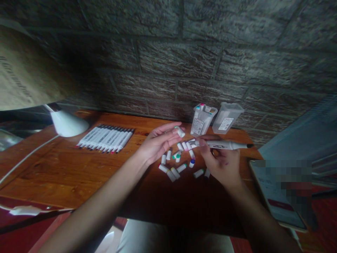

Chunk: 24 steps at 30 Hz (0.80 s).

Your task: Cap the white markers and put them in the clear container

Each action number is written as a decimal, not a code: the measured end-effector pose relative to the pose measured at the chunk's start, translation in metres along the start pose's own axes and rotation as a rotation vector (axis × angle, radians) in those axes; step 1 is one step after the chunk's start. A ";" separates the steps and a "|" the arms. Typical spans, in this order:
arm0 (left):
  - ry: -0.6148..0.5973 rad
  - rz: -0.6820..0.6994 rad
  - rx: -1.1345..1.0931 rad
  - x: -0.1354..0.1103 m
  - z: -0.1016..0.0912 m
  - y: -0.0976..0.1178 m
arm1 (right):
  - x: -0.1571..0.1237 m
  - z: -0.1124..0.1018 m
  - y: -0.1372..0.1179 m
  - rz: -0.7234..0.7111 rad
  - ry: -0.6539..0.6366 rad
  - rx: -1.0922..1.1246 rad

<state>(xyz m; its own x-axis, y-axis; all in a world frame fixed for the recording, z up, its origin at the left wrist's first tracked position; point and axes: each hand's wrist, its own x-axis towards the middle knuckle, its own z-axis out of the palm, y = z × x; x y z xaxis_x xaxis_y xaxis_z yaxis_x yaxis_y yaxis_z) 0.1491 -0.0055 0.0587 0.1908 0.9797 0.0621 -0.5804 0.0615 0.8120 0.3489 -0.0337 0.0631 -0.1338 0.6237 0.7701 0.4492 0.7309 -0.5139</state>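
Observation:
Between the fingertips of my left hand (158,140) is a white marker cap (180,132) with a green end. My right hand (223,163) grips a white marker (222,144) lying nearly level, its dark nib end pointing right and its other end toward the loose caps. Below and between the hands, several white caps (175,172) with coloured ends lie scattered on the wooden table (116,179). Green, yellow, blue and purple ends show among them. A few caps are partly hidden behind my right hand.
Left of my hands, several white markers (105,137) lie in a row. A clear plastic box (202,121) with markers and another clear box (226,119) stand by the brick wall (163,52). A lamp (67,123) stands left, a tablet-like device (279,196) lies right.

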 end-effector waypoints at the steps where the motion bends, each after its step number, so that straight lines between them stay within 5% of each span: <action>1: -0.003 -0.007 -0.005 0.000 0.000 -0.001 | 0.000 0.000 0.000 0.008 0.003 0.019; 10: -0.018 -0.012 -0.011 -0.001 0.001 0.000 | -0.006 0.005 0.000 0.023 0.011 0.142; 24: -0.002 0.042 0.030 0.001 -0.002 0.001 | 0.000 0.004 -0.002 -0.113 -0.098 -0.074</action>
<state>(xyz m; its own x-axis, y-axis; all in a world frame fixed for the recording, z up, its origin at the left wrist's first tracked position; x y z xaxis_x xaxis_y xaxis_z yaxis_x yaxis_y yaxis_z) 0.1474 -0.0044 0.0582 0.1684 0.9808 0.0979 -0.5639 0.0144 0.8257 0.3448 -0.0342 0.0630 -0.2708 0.5651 0.7793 0.4899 0.7778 -0.3937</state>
